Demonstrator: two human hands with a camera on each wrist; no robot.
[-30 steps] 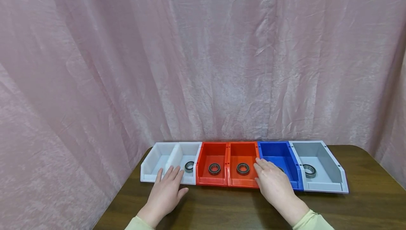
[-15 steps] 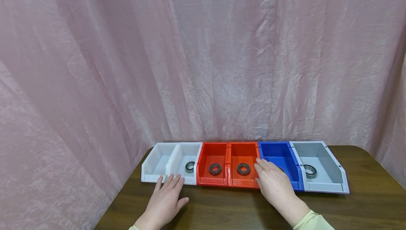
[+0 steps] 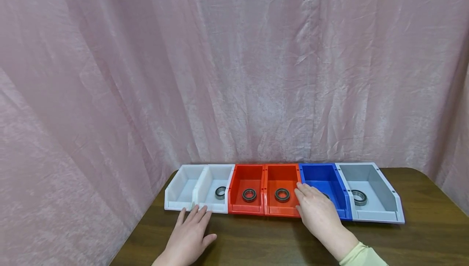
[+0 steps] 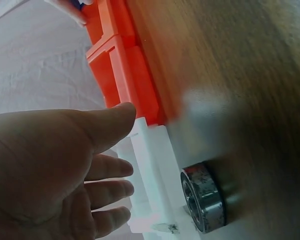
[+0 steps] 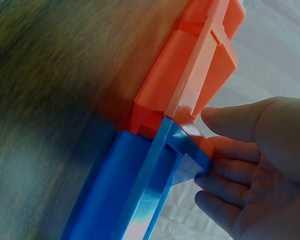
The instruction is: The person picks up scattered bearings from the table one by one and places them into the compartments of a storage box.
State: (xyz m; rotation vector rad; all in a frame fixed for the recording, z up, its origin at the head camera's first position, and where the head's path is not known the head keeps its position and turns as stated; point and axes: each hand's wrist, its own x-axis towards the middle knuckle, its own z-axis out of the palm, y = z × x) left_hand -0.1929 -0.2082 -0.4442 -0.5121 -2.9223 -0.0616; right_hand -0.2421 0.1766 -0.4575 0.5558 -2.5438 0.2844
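My left hand [image 3: 188, 233], fingers spread and holding nothing, hovers by the front edge of the two white bins [image 3: 211, 207]. Beneath it, in the left wrist view, a ball bearing [image 4: 204, 197] lies on the table in front of the white bins; the hand hides it in the head view. My right hand [image 3: 318, 211] is at the wall between the orange bin [image 3: 282, 211] and the blue bin [image 3: 318, 170], its fingers at the rim, gripping nothing visible. Bearings lie in the right white bin [image 3: 220, 192], the red bin [image 3: 249, 195] and the orange bin.
A grey bin [image 3: 381, 201] with a bearing [image 3: 359, 197] ends the row at the right. Another bearing [image 3: 326, 196] in the blue bin is mostly hidden by my right hand. The bins stand side by side on a wooden table [image 3: 256, 241], before a pink curtain [image 3: 234, 74].
My left hand has drawn back a little toward me, its fingertips withdrawing from over the white bins to their front edge. The right hand has stayed nearly still.
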